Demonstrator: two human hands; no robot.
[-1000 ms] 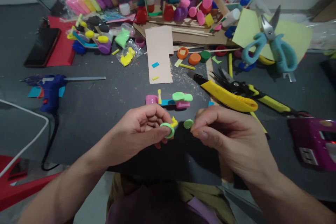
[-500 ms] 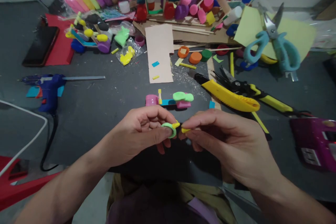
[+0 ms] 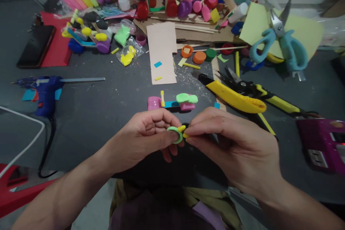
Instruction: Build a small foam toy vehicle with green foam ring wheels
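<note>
Between the thumb and fingers of my left hand (image 3: 151,133) is a small light-green ring (image 3: 180,137) with a yellow clay piece (image 3: 182,128) on its upper right side. My right hand (image 3: 229,140) pinches a small yellow bit (image 3: 185,135), mostly covered by the fingertips, close against the ring's right side. Whether the two yellow pieces touch I cannot tell. Just beyond my hands sits a small model (image 3: 171,104) with pink caps, a blue strip, a yellow-tipped stick and light-green clay pads on top.
A yellow utility knife (image 3: 235,97), pliers (image 3: 280,102) and blue-handled scissors (image 3: 292,52) lie on the right. To the left are a blue glue gun (image 3: 47,93) and a phone (image 3: 36,46). Cardboard (image 3: 161,50), bottle caps (image 3: 199,57) and finished-looking models (image 3: 88,34) stand farther back.
My right hand has moved slightly left, bringing its yellow bit up to the green ring. My left hand keeps its hold, and the whole view has shifted a little.
</note>
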